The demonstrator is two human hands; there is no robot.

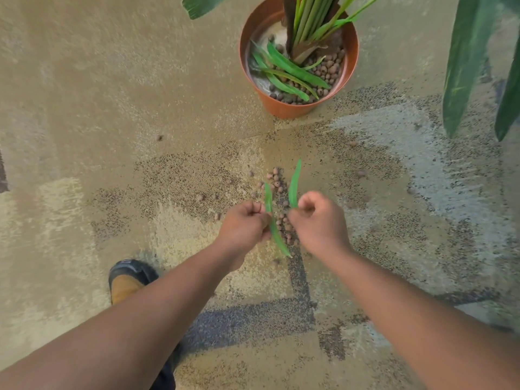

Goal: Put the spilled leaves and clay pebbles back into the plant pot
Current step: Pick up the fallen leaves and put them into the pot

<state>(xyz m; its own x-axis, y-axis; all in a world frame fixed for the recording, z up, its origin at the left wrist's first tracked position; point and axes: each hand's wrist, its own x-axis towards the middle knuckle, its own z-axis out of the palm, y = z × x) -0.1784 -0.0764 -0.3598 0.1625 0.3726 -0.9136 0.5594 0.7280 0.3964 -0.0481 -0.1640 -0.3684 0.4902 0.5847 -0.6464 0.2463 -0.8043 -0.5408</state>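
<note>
A terracotta plant pot stands on the carpet at the top, holding a green plant, several loose leaves and brown clay pebbles. Below it, a pile of spilled clay pebbles lies on the floor between my hands. My left hand is closed on a long green leaf that sticks out above and below the fist. My right hand pinches a second green leaf that points up toward the pot.
Stray pebbles are scattered on the patterned beige carpet around the pile. Large green plant leaves hang at the right edge. A tan and black shoe stands at lower left.
</note>
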